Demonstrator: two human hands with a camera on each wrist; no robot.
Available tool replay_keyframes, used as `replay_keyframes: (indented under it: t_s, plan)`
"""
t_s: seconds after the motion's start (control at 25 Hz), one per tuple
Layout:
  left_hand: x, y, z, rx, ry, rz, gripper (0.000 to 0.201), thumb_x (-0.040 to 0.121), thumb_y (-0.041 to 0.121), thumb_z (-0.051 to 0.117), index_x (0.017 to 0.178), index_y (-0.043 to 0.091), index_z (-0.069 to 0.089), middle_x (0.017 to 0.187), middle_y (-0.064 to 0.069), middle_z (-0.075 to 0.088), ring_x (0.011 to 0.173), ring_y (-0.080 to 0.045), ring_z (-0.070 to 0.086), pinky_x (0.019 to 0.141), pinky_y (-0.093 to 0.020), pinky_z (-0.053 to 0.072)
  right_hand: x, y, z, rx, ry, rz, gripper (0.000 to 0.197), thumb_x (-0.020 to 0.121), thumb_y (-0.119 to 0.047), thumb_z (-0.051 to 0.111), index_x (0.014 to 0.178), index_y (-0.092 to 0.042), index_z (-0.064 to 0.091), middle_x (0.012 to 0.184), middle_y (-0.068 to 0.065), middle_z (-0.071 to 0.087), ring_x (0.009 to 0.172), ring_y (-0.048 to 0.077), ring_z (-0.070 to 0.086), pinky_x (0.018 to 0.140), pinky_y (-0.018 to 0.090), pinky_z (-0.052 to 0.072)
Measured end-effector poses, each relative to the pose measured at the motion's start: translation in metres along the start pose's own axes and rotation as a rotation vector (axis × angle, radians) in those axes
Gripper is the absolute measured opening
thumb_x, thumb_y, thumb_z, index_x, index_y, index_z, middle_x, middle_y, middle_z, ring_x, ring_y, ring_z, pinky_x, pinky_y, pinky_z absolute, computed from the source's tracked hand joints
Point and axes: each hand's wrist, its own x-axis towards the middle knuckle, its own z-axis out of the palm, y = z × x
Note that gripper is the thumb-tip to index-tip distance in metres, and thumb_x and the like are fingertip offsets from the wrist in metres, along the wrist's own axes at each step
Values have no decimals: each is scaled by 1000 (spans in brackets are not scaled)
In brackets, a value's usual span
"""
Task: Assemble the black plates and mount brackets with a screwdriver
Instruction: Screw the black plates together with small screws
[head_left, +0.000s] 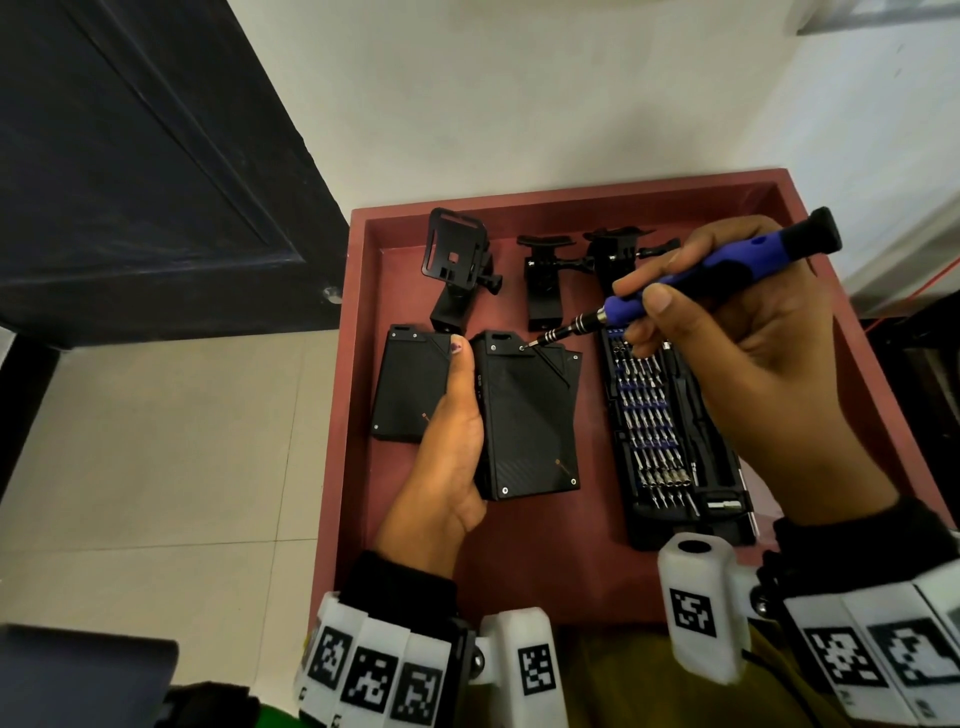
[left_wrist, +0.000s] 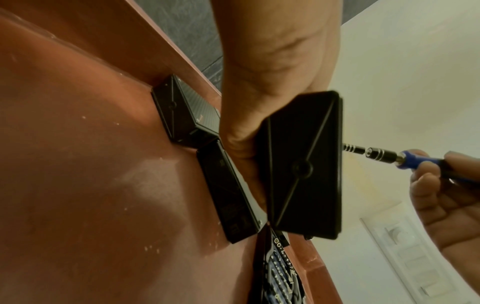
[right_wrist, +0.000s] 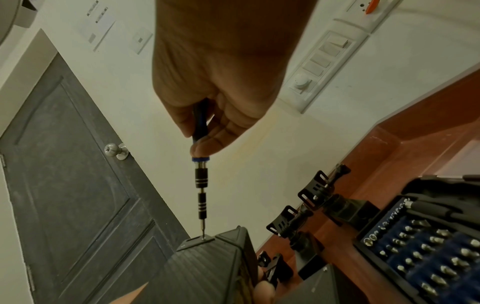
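My left hand (head_left: 457, 405) grips a black plate (head_left: 530, 415) by its left edge and holds it tilted above the red tray (head_left: 519, 561); its ribbed underside (left_wrist: 303, 164) faces the left wrist view. My right hand (head_left: 652, 306) pinches a blue and black screwdriver (head_left: 727, 265) near its front. The bit tip sits in a screw (head_left: 522, 347) at the plate's top edge, also seen in the right wrist view at the screw (right_wrist: 203, 238). A second plate (head_left: 410, 387) lies flat to the left. A third plate (left_wrist: 228, 191) lies under the held one.
Three black mount brackets (head_left: 457, 260), (head_left: 545, 280), (head_left: 618, 254) stand along the tray's far side. An open bit-set case (head_left: 670, 431) lies on the right of the tray, under my right hand. A dark door (head_left: 130, 156) and tiled floor lie left of the tray.
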Motion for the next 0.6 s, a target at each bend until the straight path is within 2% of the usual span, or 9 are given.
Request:
replay_keyframes:
  t_s: [0.12, 0.24, 0.32, 0.4, 0.48, 0.56, 0.6]
  plan:
    - [0, 1, 0, 15, 12, 10, 81, 70, 78, 38, 117, 18, 67, 110, -15, 71, 104, -33, 67, 97, -52, 49, 0, -1, 1, -31, -5, 4, 16, 85, -12, 60, 95, -18, 48, 90, 1, 68, 69, 11, 67, 67, 21, 54]
    - [-1, 1, 1, 31, 29, 15, 68, 84, 72, 33, 106, 19, 71, 105, -10, 73, 101, -27, 69, 96, -48, 51, 1, -3, 2, -105, 25, -6, 20, 84, -17, 68, 93, -21, 50, 87, 5, 68, 68, 13, 67, 63, 23, 53]
    - [-2, 0, 3, 46, 29, 14, 64, 83, 71, 34, 101, 22, 71, 105, -9, 74, 101, -26, 69, 97, -48, 51, 1, -4, 3, -209, 64, -15, 24, 79, -26, 72, 87, -24, 49, 79, 1, 65, 65, 13, 65, 62, 21, 52]
    - [-2, 0, 3, 51, 34, 5, 63, 78, 73, 36, 99, 25, 71, 105, -7, 74, 101, -25, 69, 96, -48, 50, 1, -4, 7, -266, 107, -39, 27, 79, -25, 73, 81, -24, 45, 69, -6, 59, 60, 11, 59, 61, 18, 50]
    - [-2, 1, 4, 43, 33, -3, 62, 80, 72, 36, 98, 24, 71, 105, -8, 74, 101, -26, 69, 96, -48, 51, 2, -2, 12, -221, 115, -95, 29, 82, -13, 71, 82, -23, 44, 75, -11, 58, 69, 10, 59, 69, 18, 49]
    - [-3, 1, 5, 37, 28, -2, 68, 74, 74, 39, 103, 21, 71, 106, -10, 73, 102, -28, 68, 97, -50, 50, 2, -2, 16, -166, 95, -131, 31, 82, -4, 69, 89, -21, 44, 91, -1, 60, 82, 12, 62, 77, 21, 49]
    - [-3, 0, 5, 37, 22, -1, 74, 68, 76, 40, 107, 20, 70, 107, -11, 73, 103, -29, 68, 97, -51, 49, 3, -4, 19, -124, 87, -117, 34, 82, -1, 69, 92, -21, 43, 92, 4, 61, 81, 11, 62, 74, 20, 49]
